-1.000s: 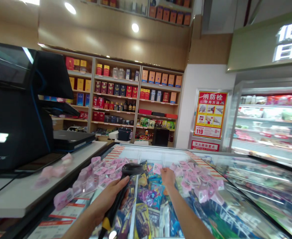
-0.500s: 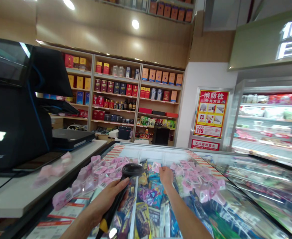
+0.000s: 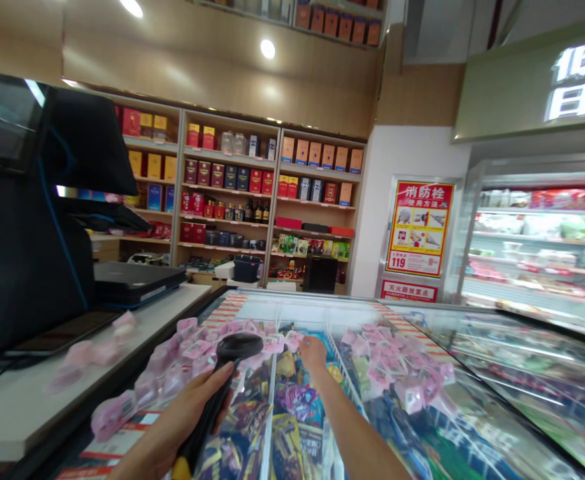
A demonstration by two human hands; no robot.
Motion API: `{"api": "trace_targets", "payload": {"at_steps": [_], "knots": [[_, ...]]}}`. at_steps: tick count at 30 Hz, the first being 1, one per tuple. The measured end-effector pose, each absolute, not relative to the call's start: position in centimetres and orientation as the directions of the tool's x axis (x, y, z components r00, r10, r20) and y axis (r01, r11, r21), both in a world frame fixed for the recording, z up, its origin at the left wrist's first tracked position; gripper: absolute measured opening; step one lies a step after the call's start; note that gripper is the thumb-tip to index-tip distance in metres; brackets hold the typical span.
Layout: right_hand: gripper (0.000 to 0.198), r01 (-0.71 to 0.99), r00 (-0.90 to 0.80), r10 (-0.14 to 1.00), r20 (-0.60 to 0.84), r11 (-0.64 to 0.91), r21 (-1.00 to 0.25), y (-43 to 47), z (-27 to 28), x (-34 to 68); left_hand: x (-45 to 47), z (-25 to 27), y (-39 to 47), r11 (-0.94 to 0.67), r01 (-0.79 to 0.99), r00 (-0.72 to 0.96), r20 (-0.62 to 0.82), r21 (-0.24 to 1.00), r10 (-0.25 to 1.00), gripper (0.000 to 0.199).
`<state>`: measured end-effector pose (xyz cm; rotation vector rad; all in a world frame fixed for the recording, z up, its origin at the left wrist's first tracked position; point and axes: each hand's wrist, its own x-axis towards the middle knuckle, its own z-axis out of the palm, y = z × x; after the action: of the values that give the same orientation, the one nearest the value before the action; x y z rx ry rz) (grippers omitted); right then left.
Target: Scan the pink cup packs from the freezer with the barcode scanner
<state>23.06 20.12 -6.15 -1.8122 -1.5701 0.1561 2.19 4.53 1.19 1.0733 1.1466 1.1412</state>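
My left hand (image 3: 196, 402) is wrapped round the handle of a black barcode scanner (image 3: 239, 345) with a yellow part low on the grip. The scanner's head points away from me over the glass-topped freezer (image 3: 282, 308). My right hand (image 3: 313, 355) pinches a small pink cup (image 3: 292, 341) with a barcode label, to the right of the scanner head. Another labelled pink cup (image 3: 272, 343) lies between them. On the left of the glass spreads a row of similar pink cups (image 3: 165, 373). A second heap of pink cups (image 3: 387, 360) lies to the right.
At left, a white counter (image 3: 17, 417) carries a black checkout terminal (image 3: 17, 233) and several blurred pink cups (image 3: 92, 353). Coloured food packets (image 3: 292, 400) show beneath the glass. Behind stand shelves of boxes (image 3: 227, 177); a lit chiller (image 3: 537, 247) is at far right.
My right hand has moved left with the pink cup, closer to the scanner. The scanner has shifted left and slightly down in view, and the whole view has shifted a little.
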Motion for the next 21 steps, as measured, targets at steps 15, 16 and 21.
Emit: {"api": "trace_targets", "payload": {"at_steps": [15, 16, 21], "knots": [[0.051, 0.798, 0.161, 0.960, 0.231, 0.011, -0.603, 19.4, -6.0, 21.3, 3.0, 1.5, 4.0, 0.087, -0.082, 0.072, -0.081, 0.993, 0.994, 0.039], [0.052, 0.810, 0.159, 0.955, 0.249, 0.019, -0.587, 18.8, -5.7, 22.1, 3.2, 1.5, 4.0, 0.081, -0.064, 0.083, -0.075, 0.995, 0.994, 0.039], [0.051, 0.928, 0.153, 0.922, 0.356, -0.011, -0.371, 15.1, -4.6, 27.9, 4.8, 1.3, 4.0, 0.126, -0.043, 0.168, -0.117, 0.991, 0.979, 0.040]]}}
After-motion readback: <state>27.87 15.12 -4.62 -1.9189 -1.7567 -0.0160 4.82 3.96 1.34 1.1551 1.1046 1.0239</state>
